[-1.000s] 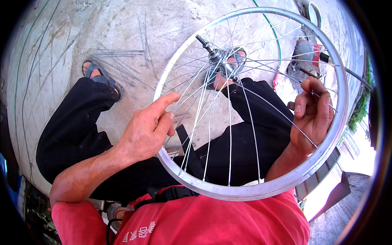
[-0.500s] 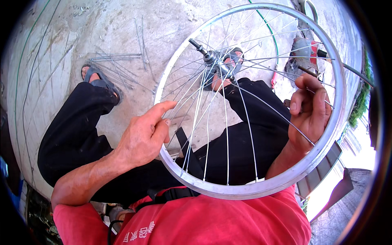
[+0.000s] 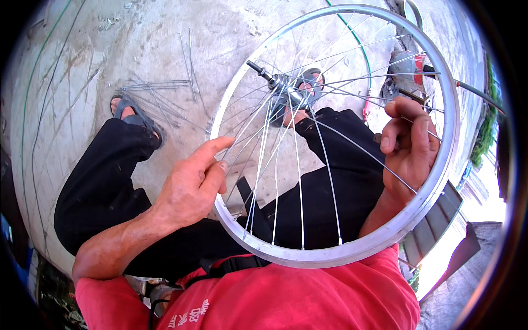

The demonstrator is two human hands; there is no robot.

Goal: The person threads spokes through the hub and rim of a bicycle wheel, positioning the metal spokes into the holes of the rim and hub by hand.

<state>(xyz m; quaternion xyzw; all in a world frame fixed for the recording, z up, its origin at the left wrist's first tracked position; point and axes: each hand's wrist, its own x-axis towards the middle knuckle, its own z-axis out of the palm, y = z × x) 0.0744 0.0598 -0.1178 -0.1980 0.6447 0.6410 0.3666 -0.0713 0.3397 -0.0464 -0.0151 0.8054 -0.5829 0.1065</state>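
Note:
A silver bicycle wheel [image 3: 330, 259] is tilted over my lap, its spokes running to a metal hub [image 3: 286, 89] with a threaded axle. My left hand [image 3: 190, 187] grips the rim's left side, index finger stretched out toward the spokes. Its lower fingers are hidden. At the right side, my right hand [image 3: 410, 148] is closed among the spokes by the rim, palm up with curled fingers. One spoke crosses in front of its wrist. A small dark piece [image 3: 378, 137] juts out beside the right fingertips; its kind cannot be made out.
Several loose spokes [image 3: 154, 85] lie on the concrete floor [image 3: 165, 33] by my left sandal [image 3: 137, 115]. A green hose [image 3: 357, 38] runs behind the wheel. At the far right stands a red and grey tool-like object [image 3: 406, 71], with a slatted grey panel [image 3: 437, 220] nearer.
The wheel and my right hand have shifted slightly left in view. Both hands keep nearly the same pose and place on the wheel.

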